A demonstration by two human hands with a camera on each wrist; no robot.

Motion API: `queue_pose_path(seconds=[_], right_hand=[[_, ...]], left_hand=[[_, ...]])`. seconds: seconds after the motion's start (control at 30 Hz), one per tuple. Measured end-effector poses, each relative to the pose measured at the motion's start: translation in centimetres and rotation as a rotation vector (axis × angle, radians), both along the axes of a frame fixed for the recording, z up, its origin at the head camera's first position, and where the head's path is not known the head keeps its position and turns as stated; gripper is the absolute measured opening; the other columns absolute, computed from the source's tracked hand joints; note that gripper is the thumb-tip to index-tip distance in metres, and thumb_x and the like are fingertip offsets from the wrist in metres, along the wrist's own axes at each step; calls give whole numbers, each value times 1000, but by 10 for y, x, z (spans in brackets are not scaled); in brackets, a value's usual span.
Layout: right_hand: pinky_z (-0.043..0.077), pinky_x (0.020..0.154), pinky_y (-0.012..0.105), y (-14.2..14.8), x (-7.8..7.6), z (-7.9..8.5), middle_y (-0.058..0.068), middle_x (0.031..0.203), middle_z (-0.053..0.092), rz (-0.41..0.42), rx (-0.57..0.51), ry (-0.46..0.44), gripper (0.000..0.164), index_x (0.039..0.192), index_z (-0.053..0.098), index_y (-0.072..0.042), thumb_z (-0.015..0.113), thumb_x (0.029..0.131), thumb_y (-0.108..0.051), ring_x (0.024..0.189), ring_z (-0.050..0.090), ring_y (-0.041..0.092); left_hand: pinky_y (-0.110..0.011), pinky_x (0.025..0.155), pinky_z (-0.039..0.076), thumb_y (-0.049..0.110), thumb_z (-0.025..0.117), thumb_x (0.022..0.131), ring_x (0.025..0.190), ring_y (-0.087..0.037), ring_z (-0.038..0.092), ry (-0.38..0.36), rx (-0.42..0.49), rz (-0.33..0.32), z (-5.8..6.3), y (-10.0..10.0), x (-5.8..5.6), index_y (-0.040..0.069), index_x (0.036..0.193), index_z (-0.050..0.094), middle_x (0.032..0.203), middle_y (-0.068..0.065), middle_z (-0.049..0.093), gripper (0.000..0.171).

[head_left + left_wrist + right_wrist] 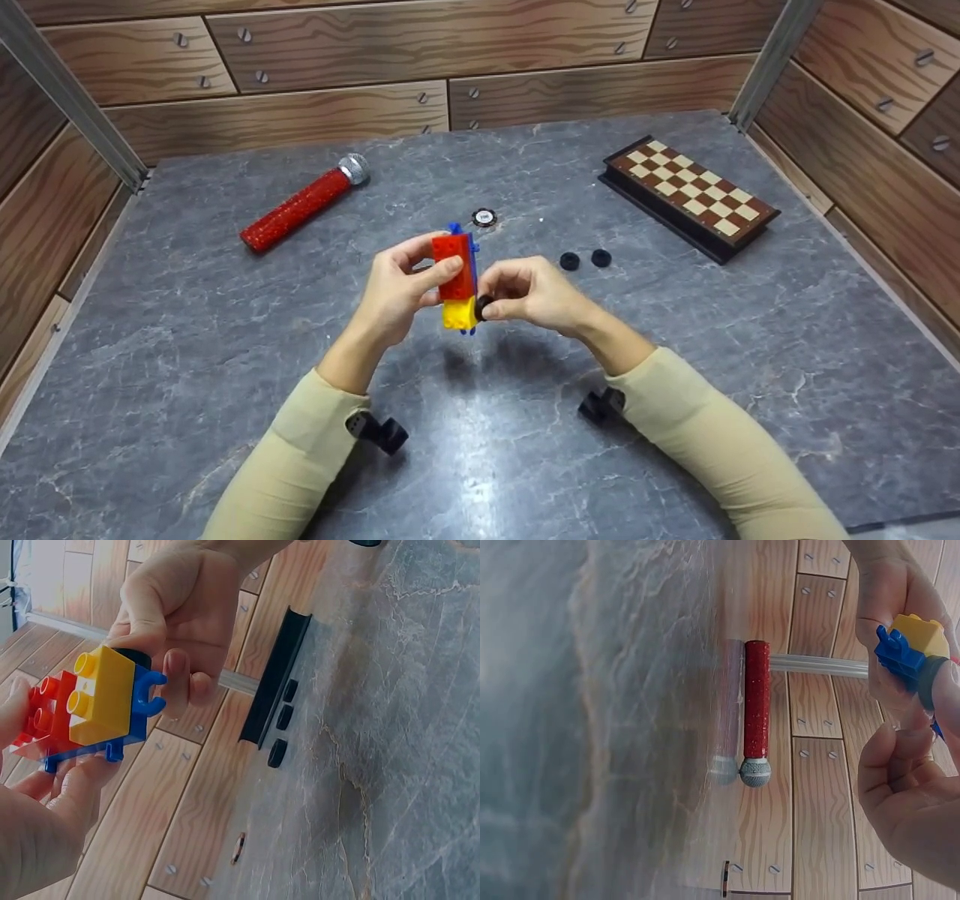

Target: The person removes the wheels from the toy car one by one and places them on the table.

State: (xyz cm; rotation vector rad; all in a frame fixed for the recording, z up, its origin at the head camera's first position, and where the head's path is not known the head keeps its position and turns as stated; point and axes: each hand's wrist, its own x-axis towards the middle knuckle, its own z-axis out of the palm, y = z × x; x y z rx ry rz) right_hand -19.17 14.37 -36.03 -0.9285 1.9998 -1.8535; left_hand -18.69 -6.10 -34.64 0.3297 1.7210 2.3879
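Observation:
My left hand [394,292] holds a toy brick vehicle, thumb across its red brick [459,286]. A yellow brick [109,701] with round studs sits at the end nearer me, over a blue base [140,706] with a forked hook. At the yellow end, my right hand [544,296] pinches a black toy wheel [929,682] between thumb and fingers, against the vehicle's right side. The vehicle is held up above the grey table, its shadow below. My left fingers are partly hidden behind it.
Small black wheels [570,261] lie right of my hands; the left wrist view shows three. A poker chip [484,217] lies beyond the vehicle. A red microphone [300,210] rests at back left, a folded chessboard box [690,196] at back right. Wood-patterned walls [337,49] enclose the table.

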Motion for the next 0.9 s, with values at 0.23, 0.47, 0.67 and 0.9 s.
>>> queue_pose_path(seconds=[0.23, 0.47, 0.67, 0.9], right_hand=[[44, 60, 23, 0, 0, 0, 8, 80, 62, -14, 90, 167, 13, 87, 65, 4, 73, 77, 1, 67, 51, 16], [47, 68, 27, -1, 0, 2, 9, 86, 59, -6, 208, 263, 14, 91, 68, -1, 73, 78, -2, 75, 53, 17], [51, 67, 28, 3, -3, 7, 10, 87, 63, -13, 140, 187, 15, 94, 67, 1, 71, 80, -2, 74, 59, 20], [52, 69, 29, 6, -5, 9, 12, 87, 65, -14, 94, 97, 19, 97, 65, 5, 71, 81, -3, 76, 60, 19]], left_hand=[[-45, 74, 54, 7, 69, 83, 85, -28, 63, -2, -13, 9, -1, 1, -1, -1, 119, 58, 106, -18, 58, 39], [-44, 70, 55, 5, 72, 79, 84, -27, 64, 32, -29, 37, -5, 0, -2, 1, 113, 60, 101, -16, 57, 36], [-42, 70, 55, 3, 74, 76, 84, -27, 65, 54, -25, 37, -1, -1, 0, 2, 113, 59, 101, -17, 59, 40], [-40, 69, 55, 4, 76, 75, 83, -28, 64, 63, -40, 59, 0, -2, -1, 3, 115, 59, 100, -17, 60, 43]])
